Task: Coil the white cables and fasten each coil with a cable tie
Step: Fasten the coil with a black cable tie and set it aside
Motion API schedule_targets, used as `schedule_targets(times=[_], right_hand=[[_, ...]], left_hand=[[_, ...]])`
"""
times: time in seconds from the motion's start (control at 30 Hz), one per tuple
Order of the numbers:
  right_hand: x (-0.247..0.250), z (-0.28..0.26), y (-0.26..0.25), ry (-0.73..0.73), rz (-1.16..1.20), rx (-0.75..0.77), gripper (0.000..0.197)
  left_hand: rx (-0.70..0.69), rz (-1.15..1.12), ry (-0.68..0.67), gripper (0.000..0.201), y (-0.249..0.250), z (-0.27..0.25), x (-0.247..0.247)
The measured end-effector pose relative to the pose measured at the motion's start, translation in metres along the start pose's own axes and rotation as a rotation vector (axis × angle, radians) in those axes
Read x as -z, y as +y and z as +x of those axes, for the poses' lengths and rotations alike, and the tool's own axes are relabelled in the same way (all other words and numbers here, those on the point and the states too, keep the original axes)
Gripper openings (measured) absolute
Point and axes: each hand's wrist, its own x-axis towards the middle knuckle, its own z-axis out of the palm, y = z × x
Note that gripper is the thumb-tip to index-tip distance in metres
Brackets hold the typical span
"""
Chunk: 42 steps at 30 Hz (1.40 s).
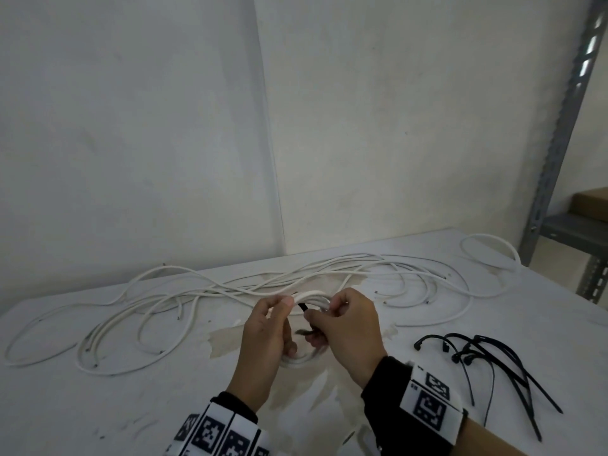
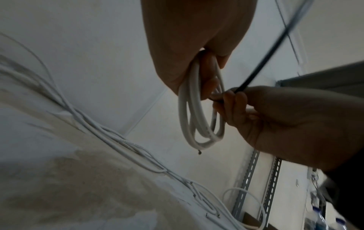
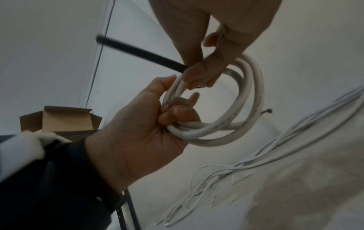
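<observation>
Above the tabletop (image 1: 427, 406), the left hand (image 1: 263, 337) grasps a small coil (image 3: 250, 99) of white cable, its loop standing upright. The right hand (image 1: 348, 327), just beside the coil, pinches a black cable tie (image 3: 141, 52) at the coil's top, the strap lying across the strands. Loose cables (image 1: 230, 284) lie behind the coil; spare ties (image 1: 493, 360) lie to its right.

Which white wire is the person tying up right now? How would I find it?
Look at the white table, just in front of the long tangle of loose cables. Between the two hands is a small coil, gripped by the left hand, the only white cable wound into neat rings and lifted off the table.
</observation>
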Motion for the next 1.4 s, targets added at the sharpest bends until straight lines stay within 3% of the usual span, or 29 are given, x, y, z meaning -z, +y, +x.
schedule_targets(times=[0.17, 0.3, 0.37, 0.5, 0.63, 0.73, 0.87, 1.03, 1.4], right_hand=[[0.003, -0.003, 0.003, 0.002, 0.304, -0.038, 0.032], [0.004, -0.005, 0.001, -0.088, 0.326, -0.034, 0.011], [0.006, -0.007, 0.002, -0.186, 0.278, -0.013, 0.016], [0.009, -0.016, 0.004, -0.383, 0.039, 0.175, 0.029], [0.007, -0.019, 0.005, -0.468, -0.160, 0.416, 0.010], [0.006, -0.017, 0.005, -0.455, -0.160, 0.515, 0.019], [0.008, -0.012, 0.000, -0.393, -0.164, 0.476, 0.016], [0.005, -0.006, -0.004, -0.275, -0.214, 0.260, 0.029], [0.002, -0.010, -0.014, -0.221, -0.248, 0.165, 0.032]], left_hand=[[0.024, -0.027, -0.071, 0.034, 0.005, 0.001, 0.000], [0.008, -0.088, -0.067, 0.022, 0.005, 0.001, 0.002], [0.004, -0.144, -0.056, 0.017, 0.004, 0.003, 0.005], [0.001, -0.211, -0.045, 0.017, 0.001, 0.008, 0.007], [-0.015, -0.249, -0.080, 0.021, -0.001, 0.006, 0.006], [-0.022, -0.232, -0.075, 0.022, -0.001, 0.005, 0.008], [0.009, -0.232, -0.038, 0.015, 0.003, 0.007, 0.010], [0.022, -0.219, -0.042, 0.022, 0.002, 0.004, 0.005], [0.039, -0.190, 0.003, 0.023, 0.002, 0.003, -0.004]])
